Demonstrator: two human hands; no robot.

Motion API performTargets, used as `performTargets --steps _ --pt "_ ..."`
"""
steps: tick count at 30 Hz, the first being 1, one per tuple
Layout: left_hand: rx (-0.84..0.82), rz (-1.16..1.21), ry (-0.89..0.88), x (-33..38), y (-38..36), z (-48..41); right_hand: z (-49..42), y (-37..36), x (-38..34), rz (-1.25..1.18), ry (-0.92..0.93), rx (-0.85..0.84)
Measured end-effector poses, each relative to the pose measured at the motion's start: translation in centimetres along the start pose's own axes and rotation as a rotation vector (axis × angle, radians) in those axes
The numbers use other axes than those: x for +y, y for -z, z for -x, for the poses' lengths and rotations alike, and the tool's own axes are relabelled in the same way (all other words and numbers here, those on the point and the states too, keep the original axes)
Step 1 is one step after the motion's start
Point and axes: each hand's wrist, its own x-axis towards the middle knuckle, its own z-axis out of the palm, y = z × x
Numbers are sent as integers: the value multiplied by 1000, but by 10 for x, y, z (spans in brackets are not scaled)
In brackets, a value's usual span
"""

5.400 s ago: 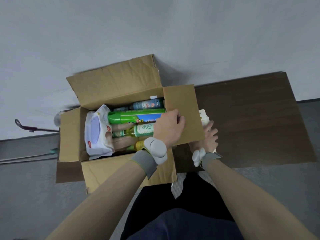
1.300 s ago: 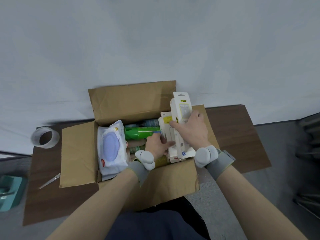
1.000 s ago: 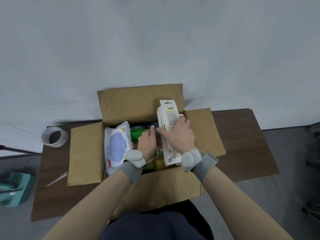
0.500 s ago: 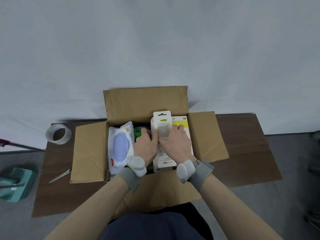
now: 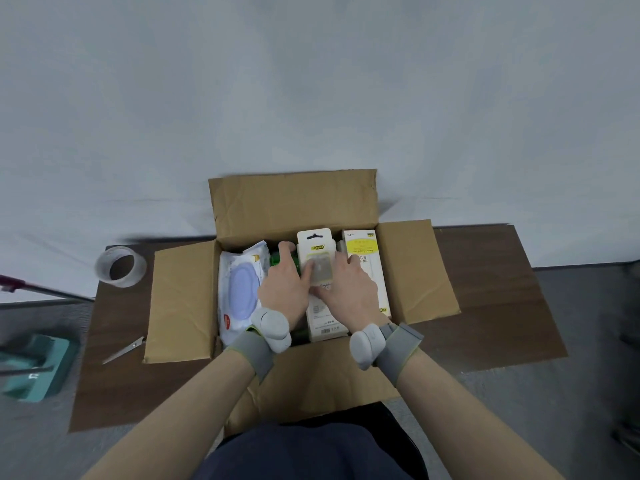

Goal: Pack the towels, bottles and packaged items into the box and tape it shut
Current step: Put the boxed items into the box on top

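Pressing flat-fingered, left hand point(image 5: 282, 293) and right hand point(image 5: 354, 293) have laid the package point(image 5: 317, 244) down.

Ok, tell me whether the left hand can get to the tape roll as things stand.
Probably yes. The tape roll stands in the open on the table, past the box's left flap, with nothing on it; the left hand only presses a white package.
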Motion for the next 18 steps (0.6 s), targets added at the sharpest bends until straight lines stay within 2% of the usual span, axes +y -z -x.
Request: performTargets --steps 6,9,11,13,18 --pt "-73 164 -69 7 5 -12 -2 3 7 -88 28 13" --pt "-128 210 6 7 3 -20 -4 3 11 -113 -1 -22" --pt "-156 243 46 6 2 -22 -6 3 14 -211 -29 -45" --pt "-127 269 54 4 4 -23 -8 2 17 -291 -23 -60" --pt "25 209 71 1 19 -27 -11 1 17 -298 12 -87"
